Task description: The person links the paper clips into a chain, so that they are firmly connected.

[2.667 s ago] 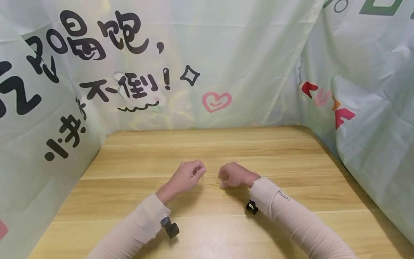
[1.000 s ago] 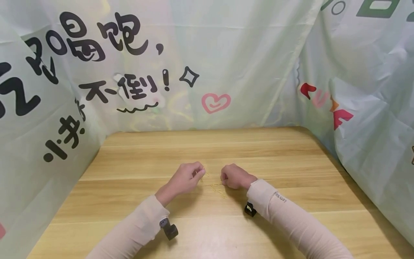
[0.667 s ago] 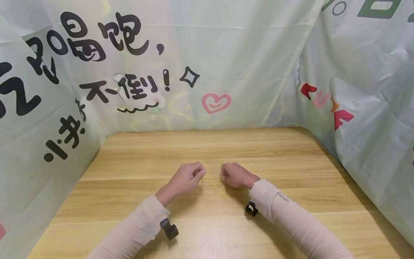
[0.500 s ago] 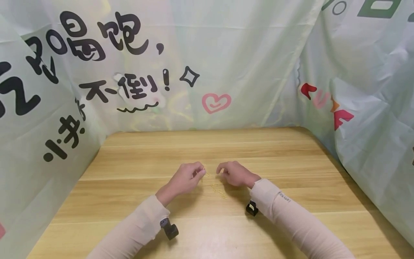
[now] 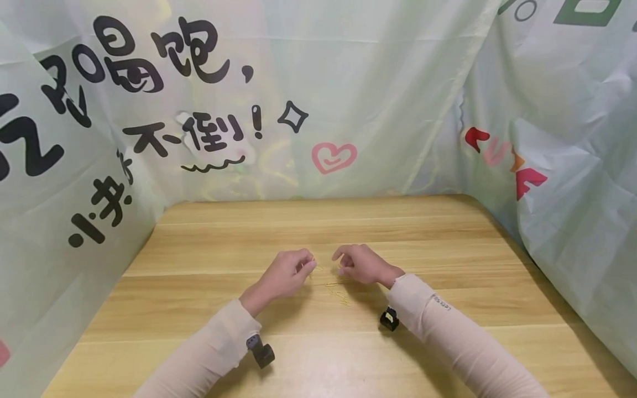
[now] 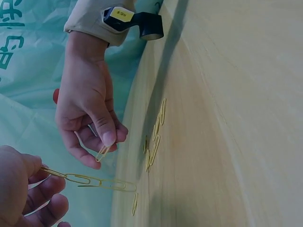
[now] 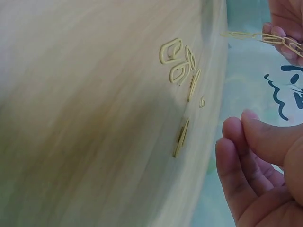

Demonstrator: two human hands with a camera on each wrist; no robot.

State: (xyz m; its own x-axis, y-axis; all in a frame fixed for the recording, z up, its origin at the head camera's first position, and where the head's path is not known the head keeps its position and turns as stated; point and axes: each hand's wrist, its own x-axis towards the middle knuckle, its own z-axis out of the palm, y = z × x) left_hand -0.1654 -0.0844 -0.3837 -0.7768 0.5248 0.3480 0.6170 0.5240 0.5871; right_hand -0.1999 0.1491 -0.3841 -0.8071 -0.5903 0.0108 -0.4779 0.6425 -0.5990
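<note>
My left hand [image 5: 286, 272] pinches the end of a short chain of linked yellow paper clips [image 6: 85, 179], which hangs from the fingertips. Between the thumb and fingers of my right hand [image 5: 365, 264] is a single yellow paper clip [image 6: 102, 152], seen in the left wrist view. In the right wrist view the right hand's own fingers hide that clip. The two hands face each other a short way apart, above the table. Several loose paper clips [image 5: 338, 294] lie on the wood below and between them.
A wood-grain table [image 5: 224, 232] spreads under both arms. Printed cloth [image 5: 398, 110] with writing and a pink heart hangs behind it and along both sides. One small clip [image 6: 135, 204] lies apart from the others. Each wrist carries a small black camera [image 5: 261, 351].
My right hand reached down by the loose clips, then rose slightly away with one clip, its index finger straightening. The left hand with the chain has stayed nearly still.
</note>
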